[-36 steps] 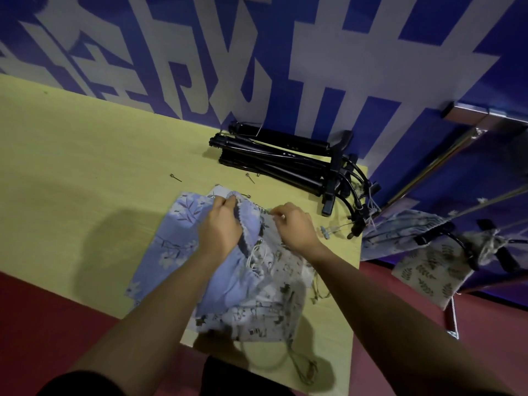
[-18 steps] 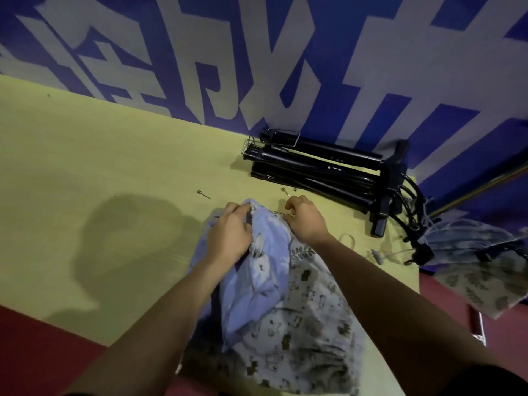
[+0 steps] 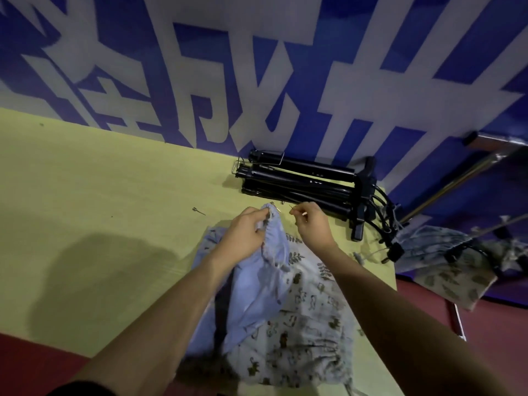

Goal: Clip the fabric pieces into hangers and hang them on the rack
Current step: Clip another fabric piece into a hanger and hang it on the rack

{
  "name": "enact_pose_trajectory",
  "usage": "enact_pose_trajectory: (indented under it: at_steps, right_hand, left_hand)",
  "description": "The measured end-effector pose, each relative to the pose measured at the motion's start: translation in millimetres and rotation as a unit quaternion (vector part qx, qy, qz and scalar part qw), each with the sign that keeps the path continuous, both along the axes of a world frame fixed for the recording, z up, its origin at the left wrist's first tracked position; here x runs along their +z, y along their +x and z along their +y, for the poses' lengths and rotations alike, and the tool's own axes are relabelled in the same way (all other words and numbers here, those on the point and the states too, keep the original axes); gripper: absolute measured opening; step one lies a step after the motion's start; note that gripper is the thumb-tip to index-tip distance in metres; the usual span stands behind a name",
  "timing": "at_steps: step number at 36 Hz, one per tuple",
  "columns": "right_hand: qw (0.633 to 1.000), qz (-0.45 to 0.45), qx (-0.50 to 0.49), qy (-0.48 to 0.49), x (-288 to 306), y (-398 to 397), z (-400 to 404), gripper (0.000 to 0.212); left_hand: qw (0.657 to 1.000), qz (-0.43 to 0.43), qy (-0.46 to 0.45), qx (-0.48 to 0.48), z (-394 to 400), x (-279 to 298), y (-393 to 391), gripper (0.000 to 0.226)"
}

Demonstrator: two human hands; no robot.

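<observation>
Pinching the gathered top edge of the pale blue fabric (image 3: 268, 270) with your left hand (image 3: 245, 238), you are bunching it just above the patterned fabric (image 3: 308, 332) lying under it on the yellow table (image 3: 100, 195). Your right hand (image 3: 311, 227), just beside it, is pinching something thin, perhaps a pin, too small to make out. The stack of black clip hangers (image 3: 303, 184) is lying beyond and right of that hand, long axis running left to right along the wall, so your right hand is nearer. Farther right, clipped fabric pieces (image 3: 445, 267) are hanging off the table's edge on the rack (image 3: 457, 178), which is cut off by the frame.
</observation>
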State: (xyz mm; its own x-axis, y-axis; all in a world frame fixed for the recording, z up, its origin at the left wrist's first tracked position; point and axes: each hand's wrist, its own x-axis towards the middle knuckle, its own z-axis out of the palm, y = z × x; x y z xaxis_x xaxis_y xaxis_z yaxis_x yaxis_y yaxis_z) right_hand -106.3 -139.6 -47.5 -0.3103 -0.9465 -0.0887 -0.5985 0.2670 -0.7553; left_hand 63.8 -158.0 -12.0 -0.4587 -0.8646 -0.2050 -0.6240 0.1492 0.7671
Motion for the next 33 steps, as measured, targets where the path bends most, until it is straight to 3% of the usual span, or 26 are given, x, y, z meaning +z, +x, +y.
enact_pose_trajectory:
  at_steps: [5, 10, 14, 19, 23, 28, 31, 33]
  right_hand:
    - [0.986, -0.139, 0.003, -0.09, 38, -5, 23, 0.01]
    - [0.972, -0.185, 0.094, -0.113, 66, -9, 53, 0.011]
    - [0.97, -0.134, 0.177, -0.095, 67, -13, 70, 0.012]
    - [0.968, 0.105, 0.224, -0.046, 56, -16, 82, 0.015]
    - [0.972, 0.012, 0.232, -0.035, 54, -10, 86, 0.013]
    - [0.972, 0.059, 0.22, -0.06, 53, -4, 80, 0.017]
    - [0.969, 0.116, 0.214, -0.049, 52, -7, 72, 0.02]
    - [0.961, 0.157, 0.224, -0.033, 53, -9, 66, 0.024]
  left_hand:
    - [0.997, -0.01, 0.063, -0.032, 14, 25, -16, 0.066]
    - [0.992, 0.021, 0.122, -0.019, 31, 41, -30, 0.08]
    - [0.991, 0.04, 0.127, 0.004, 43, 49, -35, 0.082]
    - [0.993, 0.036, 0.108, 0.02, 50, 57, -30, 0.079]
    - [0.995, 0.056, 0.075, 0.037, 52, 66, -26, 0.074]
    - [0.997, -0.076, -0.024, 0.019, 55, 69, -22, 0.073]
    - [0.975, -0.208, -0.084, -0.005, 56, 69, -16, 0.081]
    - [0.964, -0.247, -0.103, 0.0, 55, 67, -14, 0.084]
